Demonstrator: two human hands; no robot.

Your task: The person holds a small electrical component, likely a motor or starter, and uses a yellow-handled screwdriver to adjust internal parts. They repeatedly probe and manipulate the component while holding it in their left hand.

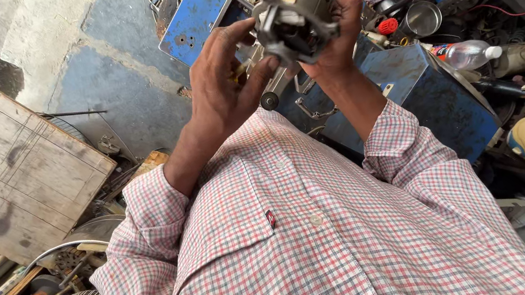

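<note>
- Up in front of the chest, both hands meet on a small electric motor [294, 18], a grey metal frame with a yellowish core and an orange part at its far end.
- The right hand [340, 24] cups the motor from its outer side, fingers wrapped over the far edge, so the motor rests in its grip.
- The left hand [222, 82] is half closed against the near face of the motor, thumb and fingertips touching the metal frame; a thin yellowish thing shows between its fingers, too small to make out.
- Just below the left hand's fingertips a small black wheel [269, 101] hangs on a metal strip.
- Beyond both hands lies a flat blue metal panel [202, 8], scratched and rusty.
- Under the right wrist stands a blue metal box [433, 96].
- Right of the right hand sit a shiny steel cup [425, 18] and a clear plastic bottle [467, 53] lying on its side, near each other amid wires and scrap.
- Well off to the left of the left hand, a worn wooden board [9, 178] lies on the ground.
- Both forearms come out of a checked shirt [320, 231] with rolled sleeves.
</note>
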